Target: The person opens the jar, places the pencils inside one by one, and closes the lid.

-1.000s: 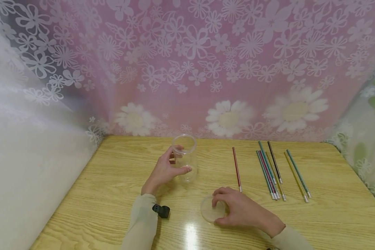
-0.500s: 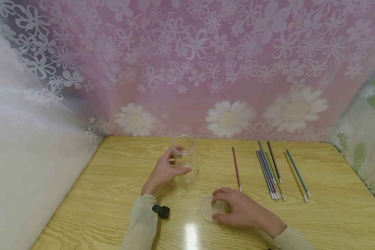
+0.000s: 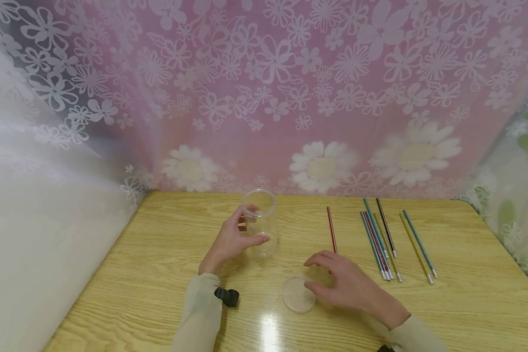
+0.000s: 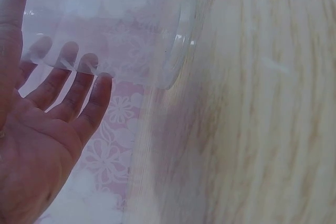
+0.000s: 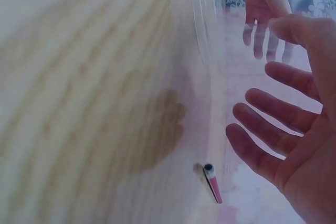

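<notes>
My left hand (image 3: 231, 240) holds a clear plastic jar (image 3: 264, 225) that stands upright and lidless on the table. Its thumb lies across the near side, while the fingers reach round the far side, as the left wrist view shows behind the jar wall (image 4: 126, 30). A round clear lid (image 3: 296, 296) lies flat on the tabletop in front of the jar. Just right of the lid, my right hand (image 3: 352, 286) hovers with fingers spread and nothing in its grasp. The right wrist view shows that hand (image 5: 294, 135) apart from the lid's edge (image 5: 201, 30).
A red pencil (image 3: 331, 227) lies beyond my right hand, which covers its eraser end. Farther right are a cluster of several pencils (image 3: 376, 242) and a yellow and teal pair (image 3: 418, 244). Flowered curtain (image 3: 264, 98) backs the wooden table (image 3: 158, 274).
My right hand has let go of the lid and lifted away to the right, its fingers opening. The lid stays on the table. My left hand and the jar have not moved.
</notes>
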A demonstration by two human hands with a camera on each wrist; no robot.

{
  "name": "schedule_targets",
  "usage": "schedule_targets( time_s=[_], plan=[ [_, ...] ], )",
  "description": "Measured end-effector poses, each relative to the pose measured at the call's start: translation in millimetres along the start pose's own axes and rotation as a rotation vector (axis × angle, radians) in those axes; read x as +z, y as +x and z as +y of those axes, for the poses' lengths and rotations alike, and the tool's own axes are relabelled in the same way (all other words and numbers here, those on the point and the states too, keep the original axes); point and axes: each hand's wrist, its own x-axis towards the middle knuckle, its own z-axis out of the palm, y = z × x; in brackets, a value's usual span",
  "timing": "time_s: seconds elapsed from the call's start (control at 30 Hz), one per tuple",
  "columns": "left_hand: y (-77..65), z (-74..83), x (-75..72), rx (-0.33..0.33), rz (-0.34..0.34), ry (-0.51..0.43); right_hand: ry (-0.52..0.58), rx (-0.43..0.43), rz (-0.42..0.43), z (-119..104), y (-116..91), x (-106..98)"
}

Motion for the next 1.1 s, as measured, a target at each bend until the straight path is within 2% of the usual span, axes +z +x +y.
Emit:
schedule_targets(
  time_s=[0.33,0.6,0.73,0.93,1.1],
  plan=[
    [-0.3,1.8,-0.9,-0.002,-0.008,-0.011,-0.034,0.044,0.160,11.2,0.2,-11.8],
    [-1.2,2.7,-0.8,-0.014,-0.006,-0.020,-0.007,0.198,0.214,25.6,-6.3,-29.3],
    [-1.0,1.9,-0.6,-0.019,-0.004,-0.021,-0.021,0.227,0.278,35.2,-9.1,-41.2],
    [-0.3,1.8,-0.7,-0.026,-0.007,-0.026,-0.018,0.331,0.320,52.5,-15.8,-57.7],
    [0.3,2.6,-0.7,-0.037,-0.005,-0.021,-0.016,0.384,0.342,66.4,-20.3,-68.7]
  ],
)
